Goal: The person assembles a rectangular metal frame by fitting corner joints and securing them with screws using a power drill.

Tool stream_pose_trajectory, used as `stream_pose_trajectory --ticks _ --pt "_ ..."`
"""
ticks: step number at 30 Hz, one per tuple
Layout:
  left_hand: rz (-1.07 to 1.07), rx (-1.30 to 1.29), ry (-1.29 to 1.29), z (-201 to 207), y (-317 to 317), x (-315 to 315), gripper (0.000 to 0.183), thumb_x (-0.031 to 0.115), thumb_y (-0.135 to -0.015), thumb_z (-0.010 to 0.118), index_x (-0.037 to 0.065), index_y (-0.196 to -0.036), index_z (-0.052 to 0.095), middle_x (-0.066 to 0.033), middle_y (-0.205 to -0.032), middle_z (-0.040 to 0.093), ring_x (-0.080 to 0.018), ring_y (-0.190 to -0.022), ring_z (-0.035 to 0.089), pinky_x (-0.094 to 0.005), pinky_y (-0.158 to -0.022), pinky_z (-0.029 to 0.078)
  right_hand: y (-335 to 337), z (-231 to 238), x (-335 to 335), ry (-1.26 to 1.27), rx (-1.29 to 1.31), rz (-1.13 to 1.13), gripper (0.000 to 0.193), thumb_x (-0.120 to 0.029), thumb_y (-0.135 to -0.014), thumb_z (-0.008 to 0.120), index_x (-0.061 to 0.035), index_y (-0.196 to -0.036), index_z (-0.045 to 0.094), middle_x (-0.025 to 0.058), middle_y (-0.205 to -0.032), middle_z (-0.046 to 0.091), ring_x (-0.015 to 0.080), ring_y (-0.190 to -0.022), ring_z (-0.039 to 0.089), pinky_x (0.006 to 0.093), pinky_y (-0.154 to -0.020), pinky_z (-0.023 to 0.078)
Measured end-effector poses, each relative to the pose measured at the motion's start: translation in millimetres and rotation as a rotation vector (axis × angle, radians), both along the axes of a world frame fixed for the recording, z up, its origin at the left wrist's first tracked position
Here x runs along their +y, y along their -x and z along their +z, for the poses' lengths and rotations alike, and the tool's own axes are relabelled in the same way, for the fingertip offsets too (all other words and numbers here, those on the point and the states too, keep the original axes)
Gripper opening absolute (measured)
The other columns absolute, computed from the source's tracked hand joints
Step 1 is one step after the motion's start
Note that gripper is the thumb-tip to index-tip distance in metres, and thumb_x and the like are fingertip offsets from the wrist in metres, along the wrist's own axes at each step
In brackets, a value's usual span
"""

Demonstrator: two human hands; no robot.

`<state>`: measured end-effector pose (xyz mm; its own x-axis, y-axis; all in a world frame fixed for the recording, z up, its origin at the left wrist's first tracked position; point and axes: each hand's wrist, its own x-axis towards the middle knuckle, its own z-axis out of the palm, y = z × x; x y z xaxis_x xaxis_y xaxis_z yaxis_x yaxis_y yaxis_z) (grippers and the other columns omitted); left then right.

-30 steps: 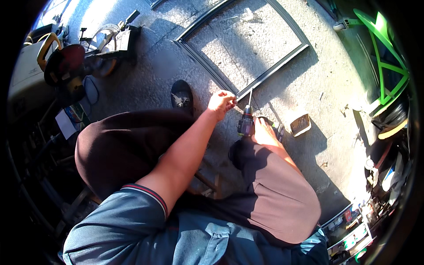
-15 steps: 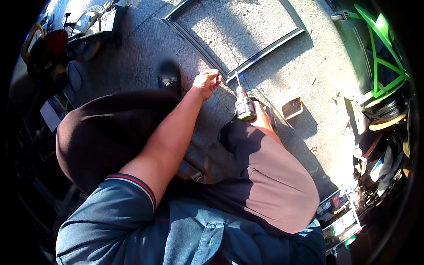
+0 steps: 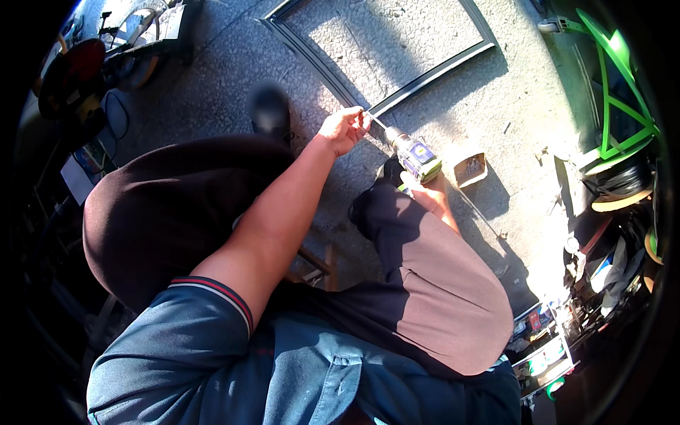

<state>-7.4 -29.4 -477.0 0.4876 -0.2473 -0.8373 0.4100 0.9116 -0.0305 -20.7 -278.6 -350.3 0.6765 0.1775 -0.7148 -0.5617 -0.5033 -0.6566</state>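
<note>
My right hand (image 3: 429,193) grips a cordless drill (image 3: 419,157) with a green-and-dark body. Its long thin bit points up and left at the near corner of a dark rectangular frame (image 3: 432,78) lying on the floor. At that corner my left hand (image 3: 344,130) is closed in a pinch right by the tip of the bit. Whatever sits between its fingertips is too small to make out. Just right of the drill stands a small open box (image 3: 470,168) with small contents I cannot identify.
A saw-like machine (image 3: 152,35) stands at the far left, with a dark round-bladed tool (image 3: 71,81) nearer. On the right are a bright green metal stand (image 3: 615,106) and a spool of black cable (image 3: 623,185). Shelves with clutter (image 3: 545,354) fill the lower right. My shoes rest on the floor.
The drill has tilted left and shifted slightly right, bringing its bit to the frame corner and my left fingertips. My left hand has moved a little right and up.
</note>
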Motion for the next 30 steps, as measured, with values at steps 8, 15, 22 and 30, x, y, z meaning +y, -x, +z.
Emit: stream_pose_trajectory --ticks 8,15,22,30 --pt "-0.022 -0.018 0.006 -1.0 0.6 -5.0 0.01 0.009 -0.096 0.061 0.002 -0.089 0.06 -0.0066 -0.082 0.063 -0.018 -0.077 0.064 -0.0298 -0.074 0.059 -0.6 -6.6 0.5 0.077 -0.035 0.022 0.035 -0.015 -0.08 0.073 -0.0007 -0.112 0.068 0.011 -0.096 0.073 0.016 -0.089 0.07 0.0315 -0.076 0.055" --pt "-0.01 -0.004 0.015 -2.6 1.9 -3.0 0.008 0.007 -0.095 0.063 0.003 -0.09 0.06 -0.0049 -0.08 0.062 -0.0171 -0.077 0.064 -0.03 -0.076 0.059 -8.2 11.3 8.9 0.109 -0.001 0.056 0.037 -0.018 -0.08 0.072 -0.0009 -0.113 0.068 0.0136 -0.098 0.074 0.0191 -0.092 0.071 0.0338 -0.079 0.056" --pt "-0.056 -0.024 0.018 -5.2 4.2 -0.9 0.009 0.011 -0.097 0.06 0.003 -0.093 0.061 -0.0064 -0.082 0.063 -0.0178 -0.076 0.063 -0.0282 -0.07 0.057 -9.2 9.4 10.6 0.22 -0.001 0.148 0.042 -0.026 -0.079 0.074 -0.0027 -0.114 0.068 0.0176 -0.103 0.073 0.0252 -0.1 0.072 0.0361 -0.083 0.055" --pt "-0.057 -0.008 0.004 1.5 -4.1 -17.1 0.01 0.011 -0.099 0.056 0.002 -0.095 0.06 -0.0101 -0.085 0.064 -0.0197 -0.079 0.065 -0.0284 -0.067 0.057 0.4 0.1 8.6 0.129 -0.065 0.095 0.035 -0.022 -0.081 0.073 -0.0019 -0.109 0.069 0.0175 -0.097 0.074 0.0246 -0.096 0.073 0.035 -0.08 0.055"
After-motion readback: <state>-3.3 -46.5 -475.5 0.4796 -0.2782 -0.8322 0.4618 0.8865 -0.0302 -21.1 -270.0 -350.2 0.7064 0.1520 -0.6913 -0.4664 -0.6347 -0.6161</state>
